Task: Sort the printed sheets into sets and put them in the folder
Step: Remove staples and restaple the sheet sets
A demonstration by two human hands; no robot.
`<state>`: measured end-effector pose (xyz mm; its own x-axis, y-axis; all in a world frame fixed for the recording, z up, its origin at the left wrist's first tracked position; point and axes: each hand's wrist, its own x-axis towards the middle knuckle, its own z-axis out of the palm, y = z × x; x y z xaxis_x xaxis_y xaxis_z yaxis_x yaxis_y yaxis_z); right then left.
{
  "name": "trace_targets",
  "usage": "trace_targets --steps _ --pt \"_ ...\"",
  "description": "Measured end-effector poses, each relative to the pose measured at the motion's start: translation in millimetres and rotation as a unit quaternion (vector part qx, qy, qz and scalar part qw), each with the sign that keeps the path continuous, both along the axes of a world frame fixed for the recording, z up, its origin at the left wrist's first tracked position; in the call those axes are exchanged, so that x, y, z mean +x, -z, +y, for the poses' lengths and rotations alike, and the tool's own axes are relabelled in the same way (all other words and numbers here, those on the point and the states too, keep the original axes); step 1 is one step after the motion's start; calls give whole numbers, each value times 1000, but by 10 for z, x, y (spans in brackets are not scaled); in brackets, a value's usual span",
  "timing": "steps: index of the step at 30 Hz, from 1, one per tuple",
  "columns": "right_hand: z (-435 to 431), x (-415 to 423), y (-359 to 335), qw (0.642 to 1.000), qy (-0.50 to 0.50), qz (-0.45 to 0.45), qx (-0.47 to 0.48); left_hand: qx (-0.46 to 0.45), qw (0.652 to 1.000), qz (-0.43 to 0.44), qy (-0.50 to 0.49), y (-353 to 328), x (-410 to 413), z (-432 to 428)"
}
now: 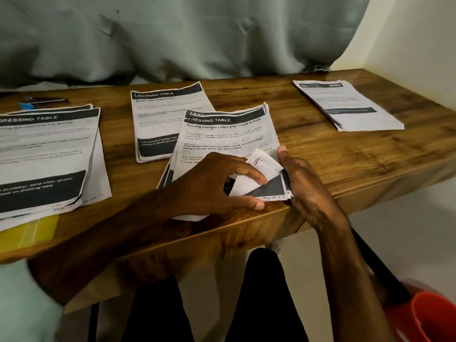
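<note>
I see the left hand lying on the middle pile of sheets at the near edge of the desk. Its fingers curl round the pile's turned-up bottom corner. The right hand lies against the pile's right edge, thumb up; I cannot tell whether its fingers grasp anything. A yellow folder shows under the left pile.
</note>
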<state>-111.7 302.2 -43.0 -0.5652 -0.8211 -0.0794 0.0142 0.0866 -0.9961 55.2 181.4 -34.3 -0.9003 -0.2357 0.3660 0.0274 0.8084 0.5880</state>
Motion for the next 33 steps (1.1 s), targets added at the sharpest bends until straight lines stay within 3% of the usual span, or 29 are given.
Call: trace_targets --steps 8,18,26,33 --pt "11 -11 12 1000 5 -6 4 96 995 -34 3 -65 5 -60" --pt "12 -16 9 999 30 5 31 -65 993 96 3 -64 34 19" --pt "8 -17 -2 1000 6 11 3 -58 998 9 -21 66 14 -15" --pt "47 -1 -23 997 -18 -78 -21 -38 998 11 -58 48 -15 23"
